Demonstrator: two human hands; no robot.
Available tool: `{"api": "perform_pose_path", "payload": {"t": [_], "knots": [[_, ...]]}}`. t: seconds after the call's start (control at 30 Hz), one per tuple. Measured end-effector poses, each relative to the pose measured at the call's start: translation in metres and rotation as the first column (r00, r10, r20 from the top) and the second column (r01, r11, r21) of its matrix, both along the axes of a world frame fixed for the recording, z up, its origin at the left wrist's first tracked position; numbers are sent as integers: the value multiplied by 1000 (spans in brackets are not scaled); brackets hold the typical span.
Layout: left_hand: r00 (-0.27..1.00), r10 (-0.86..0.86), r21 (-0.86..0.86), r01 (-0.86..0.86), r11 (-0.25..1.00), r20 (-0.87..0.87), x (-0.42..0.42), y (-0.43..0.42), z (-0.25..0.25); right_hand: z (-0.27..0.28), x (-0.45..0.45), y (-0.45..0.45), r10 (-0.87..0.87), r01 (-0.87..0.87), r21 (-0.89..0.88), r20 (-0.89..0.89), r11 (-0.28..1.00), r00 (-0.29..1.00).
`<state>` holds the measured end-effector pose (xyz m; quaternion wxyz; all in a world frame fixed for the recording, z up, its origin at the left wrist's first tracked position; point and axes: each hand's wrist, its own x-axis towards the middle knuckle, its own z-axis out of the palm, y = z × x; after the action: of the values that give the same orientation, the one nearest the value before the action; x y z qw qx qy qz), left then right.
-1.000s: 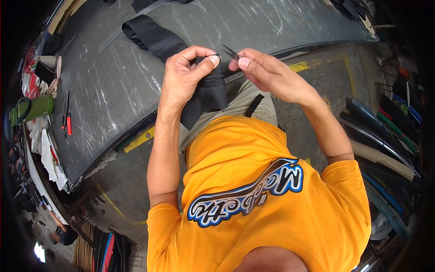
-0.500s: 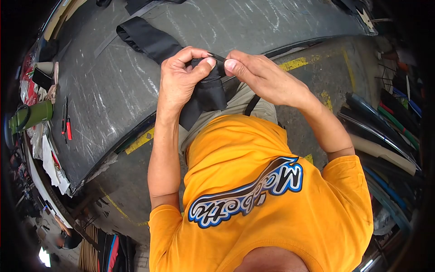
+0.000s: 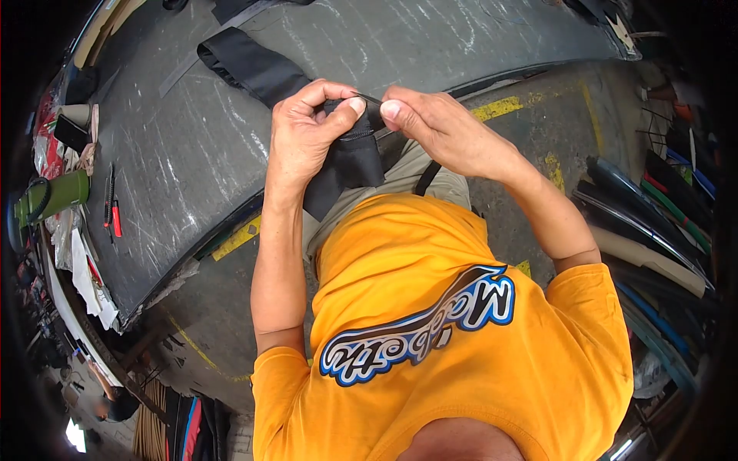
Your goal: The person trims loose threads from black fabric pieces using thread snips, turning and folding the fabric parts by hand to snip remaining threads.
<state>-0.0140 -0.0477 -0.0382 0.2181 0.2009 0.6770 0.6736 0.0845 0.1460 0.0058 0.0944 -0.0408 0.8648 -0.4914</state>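
Observation:
A long black fabric strip [image 3: 257, 67] runs off the worktable's edge and down over my lap, and a ridged seam-like line crosses it near my hands. My left hand [image 3: 307, 132] is closed on this fabric, thumb and forefinger pinched at its upper end. A thin dark piece [image 3: 370, 98] spans the short gap between my two hands. Its other end sits in the pinch of my right hand [image 3: 438, 127], thumb against forefinger. Whether the thin piece is part of the fabric or separate, I cannot tell.
The scratched dark worktable [image 3: 207, 146] curves across in front of me. On its left lie a red pen [image 3: 117, 220], a green flask [image 3: 58, 197] and a phone [image 3: 71, 134]. Long rolls and strips [image 3: 649, 261] are stacked at the right. Yellow lines [image 3: 498, 108] mark the floor.
Almost nothing differs. My right hand has shifted very slightly, and both hands keep their pinch.

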Motion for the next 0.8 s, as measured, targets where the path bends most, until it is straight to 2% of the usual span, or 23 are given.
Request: {"api": "perform_pose_path", "payload": {"t": [0.13,0.2,0.23,0.3,0.33,0.37,0.53,0.57,0.67,0.7,0.8], "knots": [[997,-52,27,50,998,54,-1,-3,4,-17,-6,14,-123,114,-124,-67,986,990],[993,-74,118,63,991,89,0,-4,4,-22,-17,39,-226,255,75,-273,964,935],[990,-88,165,70,984,105,0,-4,4,-23,-22,53,-231,261,77,-275,962,933],[988,-110,193,87,977,112,0,-5,3,-26,-32,82,-385,475,262,-328,840,863],[985,-125,218,96,971,122,-1,-6,2,-30,-35,94,-388,478,262,-330,838,861],[982,-138,242,103,965,132,-1,-7,1,-38,-39,107,-399,528,281,-407,802,822],[980,-165,211,138,968,114,-6,-11,-3,-73,-51,147,-358,752,289,-742,592,567],[979,-168,205,142,968,114,-7,-11,-3,-77,-53,151,-360,752,288,-741,592,567],[978,-174,186,150,971,117,-6,-11,-2,-81,-55,151,-363,704,461,-628,539,689],[977,-173,194,147,970,123,-6,-10,-2,-82,-54,151,-366,706,460,-627,538,688],[976,-168,207,138,968,136,-5,-10,0,-78,-52,141,-449,816,423,-686,394,572]]}}
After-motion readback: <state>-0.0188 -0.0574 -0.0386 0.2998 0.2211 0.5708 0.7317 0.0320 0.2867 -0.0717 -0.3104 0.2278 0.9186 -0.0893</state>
